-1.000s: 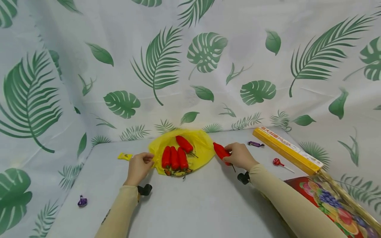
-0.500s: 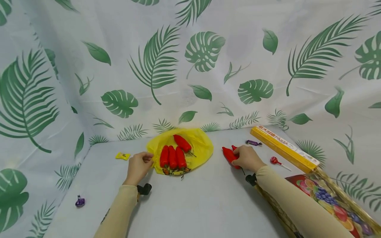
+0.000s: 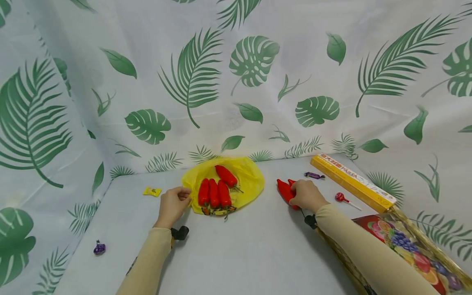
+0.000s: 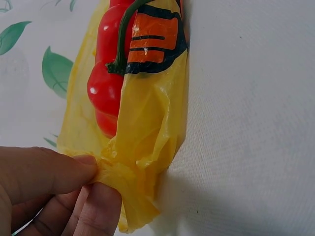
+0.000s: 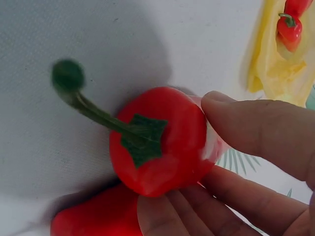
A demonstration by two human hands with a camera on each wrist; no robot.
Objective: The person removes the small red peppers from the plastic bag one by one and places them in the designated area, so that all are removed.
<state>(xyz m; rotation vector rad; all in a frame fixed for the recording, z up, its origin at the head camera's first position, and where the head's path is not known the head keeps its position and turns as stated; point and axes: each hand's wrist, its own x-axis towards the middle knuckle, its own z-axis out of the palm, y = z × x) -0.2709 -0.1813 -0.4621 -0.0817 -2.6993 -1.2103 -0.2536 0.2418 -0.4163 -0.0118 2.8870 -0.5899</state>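
Your left hand (image 3: 172, 206) pinched the left edge of the yellow bag (image 3: 252, 182); to its right, apart, a red pepper (image 3: 284, 191) slanted, tip far-left, pinched by your nearer right hand (image 3: 309, 196), a second pepper (image 5: 96, 216) just beside

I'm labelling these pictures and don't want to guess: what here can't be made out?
- Second red pepper: head view, mostly hidden by the right hand.
- Print on the yellow bag: left wrist view, cut off by the top edge.
- Fruit-printed package: head view, partly covered by the right sleeve.
- Yellow wrapped sweet: head view, its marking too small.
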